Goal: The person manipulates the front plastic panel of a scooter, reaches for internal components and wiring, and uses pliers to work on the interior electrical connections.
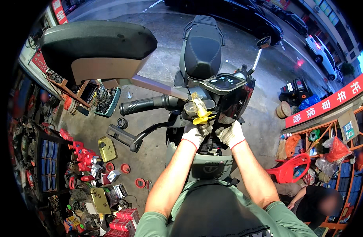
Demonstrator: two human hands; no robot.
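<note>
A grey-green scooter point(209, 168) stands before me with its front toward me. My left hand point(196, 134), in a white work glove with a red cuff, is at the opened front below the handlebar, with its fingers curled in. Beside it my right hand point(232, 134), gloved alike, reaches in from the other side with bent fingers. Whatever the fingers grip is too small or hidden to name. Dark inner parts and wiring point(210, 147) show between the hands. Just above my left hand, a yellow propeller ornament point(203, 118) sits on the handlebar next to the lit display point(225, 83).
A large mirror point(98, 51) and black handgrip point(144, 105) jut out on the left. Red bottles point(84, 156), boxes and a yellow-green can point(106, 149) stand on the floor there. At right are a red plastic chair point(294, 170), shelves and a seated person point(313, 201).
</note>
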